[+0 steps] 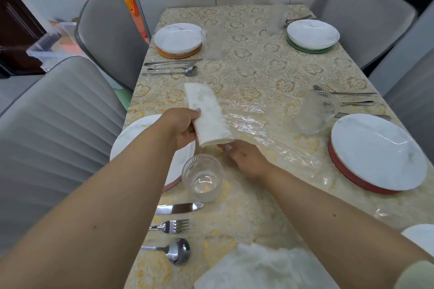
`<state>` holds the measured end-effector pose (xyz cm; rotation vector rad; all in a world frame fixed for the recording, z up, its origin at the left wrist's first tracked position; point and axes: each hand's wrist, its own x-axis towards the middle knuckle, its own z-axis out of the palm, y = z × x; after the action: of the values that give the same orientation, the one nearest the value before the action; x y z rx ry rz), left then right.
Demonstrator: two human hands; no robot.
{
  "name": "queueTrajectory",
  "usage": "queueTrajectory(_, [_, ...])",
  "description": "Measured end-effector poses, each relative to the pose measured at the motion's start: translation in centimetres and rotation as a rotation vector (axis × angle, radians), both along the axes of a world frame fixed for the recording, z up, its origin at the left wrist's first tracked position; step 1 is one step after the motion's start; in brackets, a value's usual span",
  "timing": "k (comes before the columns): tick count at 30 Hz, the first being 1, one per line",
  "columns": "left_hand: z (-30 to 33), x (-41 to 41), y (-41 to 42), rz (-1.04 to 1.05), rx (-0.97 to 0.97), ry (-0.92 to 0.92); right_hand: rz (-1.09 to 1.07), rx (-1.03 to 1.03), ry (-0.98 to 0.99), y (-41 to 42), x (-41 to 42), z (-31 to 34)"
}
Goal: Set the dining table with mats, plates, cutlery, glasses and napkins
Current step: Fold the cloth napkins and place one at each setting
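Loose pile of white paper napkins [260, 265] at lower centre of the frame. Folded white paper napkin [207, 116] held mid-frame above the floral-clothed worktop [258, 65]: left hand [184, 128] grip closed around it; right hand [246, 159] fingers curled at its lower end, contact indistinct. Clear ribbed glass tumbler [202, 175] just below.

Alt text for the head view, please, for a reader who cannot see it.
The left hand grips a folded white napkin above the dining table, the right hand at its lower end. Four plates on mats, each with a glass and cutlery, are already set.
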<state>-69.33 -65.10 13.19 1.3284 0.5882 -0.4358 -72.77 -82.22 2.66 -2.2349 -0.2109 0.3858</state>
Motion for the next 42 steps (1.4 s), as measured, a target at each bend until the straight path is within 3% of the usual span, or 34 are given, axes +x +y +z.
queueTrajectory(3, [-0.5, 0.6, 0.0, 0.017, -0.024, -0.003, 0.126, -0.238, -0.156, 0.6, 2.8, -0.4])
queueTrajectory(6, [-1.1, 1.0, 0.0, -0.022, -0.015, -0.010, 0.146, -0.313, -0.128, 0.5, 6.5, -0.9])
queueTrajectory(10, [-2.0, 1.5, -0.7, -0.118, 0.032, -0.013, -0.101, 0.082, 0.137, -0.8, 10.5, 0.3])
queueTrajectory(16, [-3.6, 2.5, -1.4, -0.169, 0.069, 0.015, -0.379, 0.294, 0.197, -1.6, 10.7, 3.5])
queueTrajectory(19, [-4.4, 2.5, -1.3, -0.204, 0.214, -0.013, -0.409, 0.383, 0.285, 0.0, 8.1, 2.1])
queueTrajectory(24, [-5.0, 2.2, 0.3, -0.475, 0.868, -0.172, -0.461, 0.232, 0.160, 1.1, 5.9, -0.5])
queueTrajectory(25, [-5.0, 2.2, 0.7, -0.493, 0.928, -0.195, -0.432, 0.194, 0.127, 1.4, 5.8, -0.5])
queueTrajectory(28, [-4.7, 1.7, 2.0, -0.436, 0.904, -0.296, -0.324, 0.088, 0.054, 2.2, 6.0, -0.8])
queueTrajectory(31, [-5.2, 1.0, 2.9, -0.436, 1.072, -0.466, -0.282, 0.044, 0.040, 2.7, 6.1, -0.6])
queueTrajectory(35, [-6.3, 0.5, 3.5, -0.490, 1.130, -0.572, -0.214, -0.041, -0.012, 2.9, 6.1, -0.5])
queueTrajectory(42, [-6.5, 0.0, 3.1, -0.874, 1.378, -0.562, -0.179, -0.325, -0.135, 2.7, 5.8, -0.3])
